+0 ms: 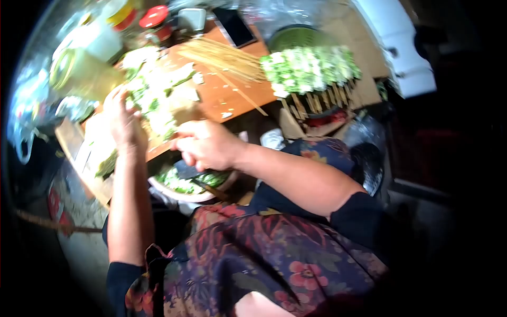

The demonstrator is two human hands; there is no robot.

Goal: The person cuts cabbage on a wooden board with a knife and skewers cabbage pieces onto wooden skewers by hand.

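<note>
My left hand (124, 124) is at the left side of the orange-brown board (232, 98), beside pale green cabbage pieces (150, 90). Its fingers are bent in, but glare hides what is between them. My right hand (208, 143) is at the board's near edge, fingers curled together; a bit of green leaf shows by its fingertips, and I cannot make out what it grips. Below it, a pale-rimmed bowl (185, 198) holds chopped greens and a dark-bladed tool with a wooden handle (211, 190). A bundle of thin bamboo skewers (224, 57) lies across the board.
To the right, several skewers of cut cabbage (311, 68) rest in a row over a green basket (296, 37). A phone (235, 26), a red-lidded jar (156, 24) and a yellowish clear jug (84, 74) line the back and left. A white box-like object (396, 47) stands at far right.
</note>
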